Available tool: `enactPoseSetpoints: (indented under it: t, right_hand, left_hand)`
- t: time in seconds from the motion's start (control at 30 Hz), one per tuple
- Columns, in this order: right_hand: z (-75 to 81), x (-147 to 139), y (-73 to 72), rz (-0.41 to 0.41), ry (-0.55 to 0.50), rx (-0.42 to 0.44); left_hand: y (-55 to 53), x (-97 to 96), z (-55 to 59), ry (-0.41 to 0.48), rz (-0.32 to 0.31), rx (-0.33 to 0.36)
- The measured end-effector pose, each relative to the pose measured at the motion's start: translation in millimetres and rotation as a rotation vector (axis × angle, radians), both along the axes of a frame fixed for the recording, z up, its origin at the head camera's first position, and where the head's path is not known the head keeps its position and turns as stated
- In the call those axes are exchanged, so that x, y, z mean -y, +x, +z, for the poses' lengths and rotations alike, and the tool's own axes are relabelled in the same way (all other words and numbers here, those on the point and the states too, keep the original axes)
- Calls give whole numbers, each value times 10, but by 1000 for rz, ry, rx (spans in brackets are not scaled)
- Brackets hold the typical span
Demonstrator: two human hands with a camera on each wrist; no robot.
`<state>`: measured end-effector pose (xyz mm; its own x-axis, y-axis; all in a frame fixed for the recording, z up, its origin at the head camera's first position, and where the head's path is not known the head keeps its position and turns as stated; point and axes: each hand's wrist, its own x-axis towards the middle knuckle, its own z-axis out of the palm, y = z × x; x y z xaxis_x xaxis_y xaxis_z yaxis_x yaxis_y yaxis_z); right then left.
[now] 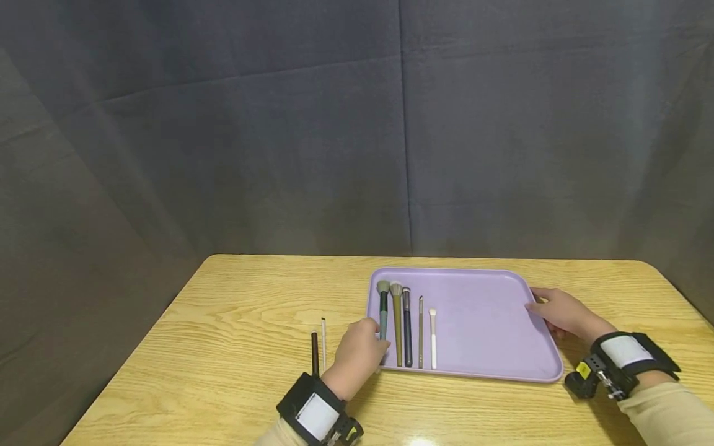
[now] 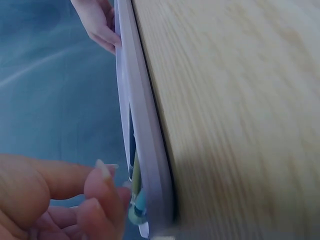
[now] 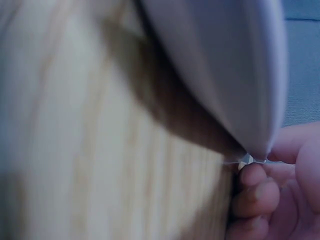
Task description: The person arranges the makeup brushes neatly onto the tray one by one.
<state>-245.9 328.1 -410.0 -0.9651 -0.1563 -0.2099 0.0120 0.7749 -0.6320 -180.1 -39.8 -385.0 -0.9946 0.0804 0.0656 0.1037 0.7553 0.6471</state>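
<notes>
No words, labels, brands, numbers or signs — nothing legible in any view.

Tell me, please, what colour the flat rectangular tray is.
The tray is light purple, shown best in the head view.

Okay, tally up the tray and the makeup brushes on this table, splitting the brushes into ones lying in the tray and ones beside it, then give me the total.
Purple tray: 1
Brushes in the tray: 5
Brushes beside the tray: 2
Total in view: 8
</notes>
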Motion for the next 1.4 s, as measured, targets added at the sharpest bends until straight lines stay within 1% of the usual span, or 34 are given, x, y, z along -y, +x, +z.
enactPoseSetpoints:
  t: [0.37,0.6,0.73,0.9,1.0,1.23,1.4]
  right_hand:
    - [-2,-19,9,-9,10,8]
    - [2,-18,12,-6,5,8]
    - [-1,-15,8,-2,7,4]
    - [-8,-13,1,0,9,3]
    - [-4,-5,1,-1,8,7]
    - [14,3,8,-5,-1,10]
    - [-2,5,4,-6,1,9]
  left_hand:
    - [35,239,0,-63,10,5]
    - [78,343,4,-105,20,-6]
    - [97,393,-2,-133,39,12]
    - [114,469,-4,-176,79,36]
    - [132,525,-1,-185,99,47]
    - [157,594,-27,-167,127,74]
    - [154,630,-54,-185,134,68]
